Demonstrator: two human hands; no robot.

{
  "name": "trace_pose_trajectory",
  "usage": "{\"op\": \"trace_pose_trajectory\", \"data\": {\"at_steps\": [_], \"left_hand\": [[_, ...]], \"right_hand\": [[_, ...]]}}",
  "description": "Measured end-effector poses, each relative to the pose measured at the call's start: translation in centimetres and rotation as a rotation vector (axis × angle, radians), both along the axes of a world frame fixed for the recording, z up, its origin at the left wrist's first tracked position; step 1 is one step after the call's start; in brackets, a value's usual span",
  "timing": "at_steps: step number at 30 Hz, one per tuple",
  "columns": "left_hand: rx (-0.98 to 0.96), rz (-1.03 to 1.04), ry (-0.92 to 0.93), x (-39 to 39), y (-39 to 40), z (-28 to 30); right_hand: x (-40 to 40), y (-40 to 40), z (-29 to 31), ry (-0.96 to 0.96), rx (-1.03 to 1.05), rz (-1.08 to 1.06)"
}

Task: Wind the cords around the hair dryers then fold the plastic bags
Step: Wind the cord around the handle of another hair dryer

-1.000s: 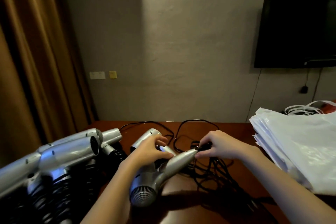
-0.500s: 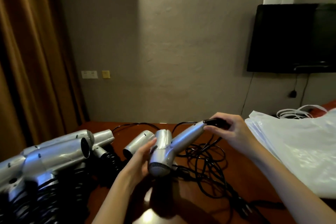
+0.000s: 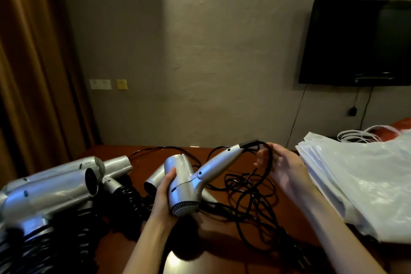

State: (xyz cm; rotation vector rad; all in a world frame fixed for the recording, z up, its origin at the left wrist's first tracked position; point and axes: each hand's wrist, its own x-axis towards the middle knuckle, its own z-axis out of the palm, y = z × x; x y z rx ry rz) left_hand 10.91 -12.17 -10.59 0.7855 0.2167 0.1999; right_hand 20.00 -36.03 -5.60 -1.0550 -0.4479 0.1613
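My left hand [image 3: 165, 196] grips the barrel of a silver hair dryer [image 3: 189, 181], held above the table with its rear grille toward me and its handle pointing up to the right. Its black cord [image 3: 251, 193] leaves the handle tip, loops over my right hand [image 3: 282, 169] and drops into a loose tangle on the table. My right hand's fingers are loosely curled around the cord just beside the handle tip. A stack of white plastic bags [image 3: 364, 182] lies at the right.
Several silver hair dryers [image 3: 55, 187] with black cords wound on them are piled at the left. Another dryer [image 3: 155, 177] lies behind the held one. The brown table [image 3: 222, 258] reaches a grey wall with a television [image 3: 355, 42] and a curtain [image 3: 33, 73].
The dryer was lifted off the table and turned so its handle points up right. My right hand slid from the handle tip onto the cord and opened somewhat.
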Motion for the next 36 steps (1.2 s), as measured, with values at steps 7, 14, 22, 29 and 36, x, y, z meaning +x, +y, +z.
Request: {"op": "trace_pose_trajectory", "data": {"at_steps": [7,14,22,29,36], "left_hand": [[-0.031,0.08,-0.064,-0.2,0.3,-0.4],[0.07,0.025,-0.012,-1.0,0.1,-0.5],[0.178,-0.122,0.002,-1.9,1.1,-0.7],[0.437,-0.17,0.051,-2.4,0.8,-0.2],[0.751,-0.101,-0.002,-2.0,0.4,-0.7]], "right_hand": [[-1.5,1.9,-3.0,0.228,0.408,0.453],[-3.2,1.5,-4.6,0.099,0.019,0.744],[-3.6,-0.3,-2.8,-0.174,-0.839,0.471],[-2.4,-2.1,-2.8,-0.499,-1.043,0.19],[-2.4,-3.7,-0.6,-0.513,-1.127,0.075]]}}
